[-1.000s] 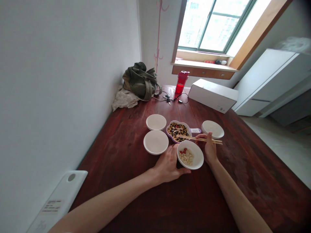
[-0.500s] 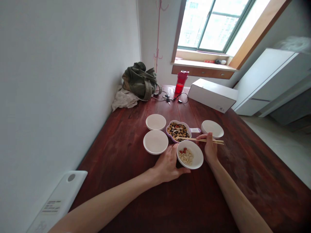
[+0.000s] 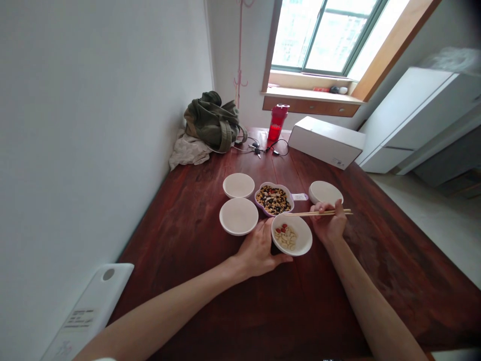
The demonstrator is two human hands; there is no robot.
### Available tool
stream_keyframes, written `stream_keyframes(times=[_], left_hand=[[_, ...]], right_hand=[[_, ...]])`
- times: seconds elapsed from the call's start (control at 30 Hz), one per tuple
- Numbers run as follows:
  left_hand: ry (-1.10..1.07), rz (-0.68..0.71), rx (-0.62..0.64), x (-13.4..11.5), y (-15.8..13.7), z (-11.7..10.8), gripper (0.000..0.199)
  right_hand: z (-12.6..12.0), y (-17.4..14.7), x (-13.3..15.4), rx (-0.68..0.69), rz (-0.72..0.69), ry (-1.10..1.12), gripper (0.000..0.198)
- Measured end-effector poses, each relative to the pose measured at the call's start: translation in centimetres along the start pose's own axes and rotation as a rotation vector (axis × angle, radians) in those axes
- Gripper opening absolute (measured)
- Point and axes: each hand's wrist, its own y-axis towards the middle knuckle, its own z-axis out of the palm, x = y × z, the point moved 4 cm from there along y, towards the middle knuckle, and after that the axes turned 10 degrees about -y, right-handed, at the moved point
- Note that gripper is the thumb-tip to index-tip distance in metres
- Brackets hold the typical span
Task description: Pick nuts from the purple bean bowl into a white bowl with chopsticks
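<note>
My left hand [image 3: 259, 250] is wrapped round the near side of a white bowl [image 3: 305, 240], which tilts a little. Inside that bowl lie pale flat seeds [image 3: 287, 238] and a few red pieces [image 3: 281, 228]. Between the fingers of my right hand [image 3: 330, 220] is a pair of chopsticks [image 3: 306, 214], their tips above the bowl's far rim. Just behind it sits a purple-rimmed, flower-shaped dish [image 3: 299, 197] full of mixed beans and grains [image 3: 273, 199]. I cannot make out anything between the chopstick tips.
Two white bowls, one nearer [image 3: 238, 216] and one farther [image 3: 238, 186], stand left of the dish. Another white bowl [image 3: 326, 192] is behind my right hand. Farther back are a green bag [image 3: 212, 123], keys [image 3: 256, 150], a red bottle [image 3: 278, 123] and a white box [image 3: 326, 142].
My right hand has shifted right with the chopsticks, whose tips have left the mixed beans and come over the held bowl's rim. The left hand keeps its grip on the bowl.
</note>
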Motion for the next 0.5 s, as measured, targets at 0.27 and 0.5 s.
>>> stream_keyframes(times=[0.27, 0.5], left_hand=[[0.024, 0.018, 0.011, 0.0, 0.3, 0.1, 0.093], [0.015, 0.007, 0.005, 0.1, 0.2, 0.2, 0.096]], right_hand=[[0.5, 0.1, 0.5, -0.001, -0.047, -0.265, 0.075], [0.5, 0.0, -0.5, 0.009, -0.028, -0.208, 0.07]])
